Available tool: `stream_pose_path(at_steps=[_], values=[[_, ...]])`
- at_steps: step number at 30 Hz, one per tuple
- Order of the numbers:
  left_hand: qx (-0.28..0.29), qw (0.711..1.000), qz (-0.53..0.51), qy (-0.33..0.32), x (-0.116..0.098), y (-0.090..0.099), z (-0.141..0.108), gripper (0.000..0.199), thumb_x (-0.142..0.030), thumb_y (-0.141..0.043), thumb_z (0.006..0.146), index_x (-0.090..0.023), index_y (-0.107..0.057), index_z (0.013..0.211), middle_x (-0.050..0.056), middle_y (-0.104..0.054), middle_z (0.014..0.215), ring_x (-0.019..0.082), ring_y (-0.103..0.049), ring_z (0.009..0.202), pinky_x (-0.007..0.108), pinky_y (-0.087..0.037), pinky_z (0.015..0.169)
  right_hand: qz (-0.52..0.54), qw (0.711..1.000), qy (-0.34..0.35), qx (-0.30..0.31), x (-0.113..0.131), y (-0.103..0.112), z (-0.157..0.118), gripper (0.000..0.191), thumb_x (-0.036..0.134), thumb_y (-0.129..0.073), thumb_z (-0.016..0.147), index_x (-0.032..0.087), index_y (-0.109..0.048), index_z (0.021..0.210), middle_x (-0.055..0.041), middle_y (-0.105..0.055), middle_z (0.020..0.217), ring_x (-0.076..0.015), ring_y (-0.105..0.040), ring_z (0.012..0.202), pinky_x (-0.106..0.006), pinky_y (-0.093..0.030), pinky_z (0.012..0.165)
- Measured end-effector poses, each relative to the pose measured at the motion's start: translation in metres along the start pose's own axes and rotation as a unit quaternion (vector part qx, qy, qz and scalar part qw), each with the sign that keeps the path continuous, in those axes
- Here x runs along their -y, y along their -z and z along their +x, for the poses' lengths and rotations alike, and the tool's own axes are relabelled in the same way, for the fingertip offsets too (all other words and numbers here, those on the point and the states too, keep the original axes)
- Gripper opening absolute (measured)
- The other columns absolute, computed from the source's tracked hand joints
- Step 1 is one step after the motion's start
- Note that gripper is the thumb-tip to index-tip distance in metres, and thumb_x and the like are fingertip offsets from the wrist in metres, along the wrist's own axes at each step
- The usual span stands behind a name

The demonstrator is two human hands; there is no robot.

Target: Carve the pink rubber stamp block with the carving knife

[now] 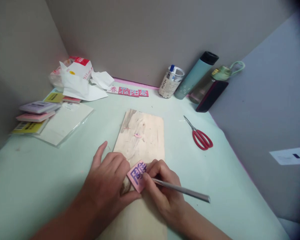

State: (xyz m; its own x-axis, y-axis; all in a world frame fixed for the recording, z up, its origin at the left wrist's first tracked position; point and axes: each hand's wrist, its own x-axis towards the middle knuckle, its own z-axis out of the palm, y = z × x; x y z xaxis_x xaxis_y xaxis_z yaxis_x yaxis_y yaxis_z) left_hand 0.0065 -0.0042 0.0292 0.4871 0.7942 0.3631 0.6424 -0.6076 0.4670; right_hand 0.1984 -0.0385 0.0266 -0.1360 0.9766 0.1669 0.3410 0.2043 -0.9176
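A pink square eraser-like block [137, 176] with a dark blue Chinese character on its face lies tilted on a wooden board [150, 143]. My left hand [107, 180] holds the block at its left and lower edges, fingers above and thumb below. In my right hand [166, 186] is a slim silver carving knife [190, 192], held like a pen; its tip is hidden by my fingers at the block's right side. Small pink and dark shavings [137, 135] lie on the board beyond my hands.
Red-handled scissors [202, 138] lie to the right. Behind stand a jar with pens [167, 86], a blue tumbler [195, 78], a green-lidded bottle [207, 86] and a dark phone [212, 95]. Carved pink blocks [128, 91], tissues [77, 83] and stacked packs [38, 106] sit back and left.
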Motion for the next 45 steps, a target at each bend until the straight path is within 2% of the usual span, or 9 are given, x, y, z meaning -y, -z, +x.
stream_pose_path(at_steps=[3, 6, 8, 10, 13, 17, 23, 32, 45], values=[[-0.004, 1.0, 0.01, -0.008, -0.003, -0.003, 0.0, 0.032, -0.049, -0.067, 0.091, -0.023, -0.052, 0.081, -0.001, -0.058, 0.078, 0.025, -0.059, 0.08, 0.065, -0.029, 0.113, -0.004, 1.0, -0.004, 0.0, 0.0, -0.001, -0.002, 0.02, 0.021, -0.054, 0.101, 0.024, -0.047, 0.082, 0.0014, -0.055, 0.073, -0.0146, -0.048, 0.062, -0.03, -0.036, 0.057], [0.03, 0.999, -0.031, -0.012, 0.007, -0.003, -0.004, 0.037, -0.052, -0.075, 0.085, -0.023, -0.052, 0.086, 0.002, -0.06, 0.086, 0.029, -0.061, 0.094, 0.064, -0.031, 0.113, -0.007, 1.0, -0.004, 0.0, -0.001, -0.001, -0.003, 0.021, 0.023, -0.053, 0.101, 0.024, -0.047, 0.081, 0.0009, -0.056, 0.072, -0.0148, -0.048, 0.061, -0.03, -0.036, 0.057], [0.051, 0.997, -0.063, -0.01, 0.016, -0.002, -0.006, 0.041, -0.049, -0.075, 0.086, -0.022, -0.055, 0.108, 0.008, -0.065, 0.108, 0.034, -0.057, 0.121, 0.059, -0.031, 0.117, 0.0, 1.0, -0.004, 0.0, -0.001, -0.002, -0.003, 0.022, 0.024, -0.053, 0.102, 0.024, -0.047, 0.081, 0.0009, -0.056, 0.072, -0.0146, -0.049, 0.061, -0.03, -0.037, 0.057], [0.074, 0.994, -0.076, -0.02, 0.021, 0.0, -0.008, 0.055, -0.041, -0.067, 0.094, -0.022, -0.042, 0.139, 0.01, -0.06, 0.138, 0.032, -0.04, 0.144, 0.054, -0.025, 0.123, 0.011, 1.0, -0.006, 0.001, -0.001, -0.002, -0.002, 0.021, 0.023, -0.053, 0.102, 0.024, -0.046, 0.082, 0.0011, -0.056, 0.073, -0.0145, -0.049, 0.062, -0.03, -0.037, 0.059], [0.109, 0.989, -0.086, -0.045, 0.023, 0.001, -0.008, 0.062, -0.026, -0.054, 0.101, -0.027, -0.024, 0.155, 0.005, -0.049, 0.156, 0.025, -0.026, 0.154, 0.05, -0.014, 0.128, 0.019, 1.0, -0.012, 0.003, -0.001, -0.001, -0.002, 0.021, 0.022, -0.054, 0.102, 0.024, -0.046, 0.082, 0.0017, -0.056, 0.073, -0.0144, -0.048, 0.063, -0.03, -0.037, 0.06], [0.113, 0.989, -0.09, -0.045, 0.02, 0.0, -0.007, 0.057, -0.024, -0.055, 0.1, -0.029, -0.031, 0.152, 0.004, -0.056, 0.15, 0.027, -0.032, 0.151, 0.053, -0.015, 0.127, 0.015, 1.0, -0.016, 0.019, 0.0, 0.0, -0.002, 0.02, 0.022, -0.053, 0.102, 0.024, -0.046, 0.083, 0.0015, -0.057, 0.073, -0.0152, -0.049, 0.064, -0.031, -0.036, 0.06], [0.053, 0.996, -0.064, -0.002, 0.01, -0.004, -0.006, 0.045, -0.029, -0.069, 0.092, -0.022, -0.048, 0.131, 0.007, -0.064, 0.123, 0.032, -0.051, 0.131, 0.06, -0.02, 0.122, -0.002, 1.0, -0.003, 0.014, -0.001, 0.0, -0.001, 0.021, 0.021, -0.053, 0.101, 0.024, -0.044, 0.083, 0.002, -0.054, 0.076, -0.0146, -0.046, 0.064, -0.031, -0.034, 0.059], [0.09, 0.992, -0.084, -0.001, 0.015, 0.003, -0.007, 0.04, -0.023, -0.063, 0.093, -0.028, -0.049, 0.13, 0.004, -0.06, 0.123, 0.03, -0.045, 0.137, 0.057, -0.019, 0.121, -0.002, 1.0, -0.007, 0.028, 0.0, 0.002, -0.001, 0.019, 0.018, -0.051, 0.101, 0.024, -0.043, 0.085, 0.0031, -0.053, 0.077, -0.0135, -0.044, 0.064, -0.029, -0.033, 0.059], [0.066, 0.995, -0.07, 0.003, 0.012, 0.003, -0.007, 0.036, -0.025, -0.065, 0.091, -0.028, -0.052, 0.125, 0.004, -0.063, 0.116, 0.031, -0.05, 0.131, 0.061, -0.021, 0.119, 0.0, 0.998, -0.019, 0.067, 0.007, 0.008, 0.001, 0.017, 0.022, -0.048, 0.103, 0.025, -0.042, 0.087, 0.0028, -0.053, 0.08, -0.0144, -0.046, 0.069, -0.03, -0.036, 0.063]])
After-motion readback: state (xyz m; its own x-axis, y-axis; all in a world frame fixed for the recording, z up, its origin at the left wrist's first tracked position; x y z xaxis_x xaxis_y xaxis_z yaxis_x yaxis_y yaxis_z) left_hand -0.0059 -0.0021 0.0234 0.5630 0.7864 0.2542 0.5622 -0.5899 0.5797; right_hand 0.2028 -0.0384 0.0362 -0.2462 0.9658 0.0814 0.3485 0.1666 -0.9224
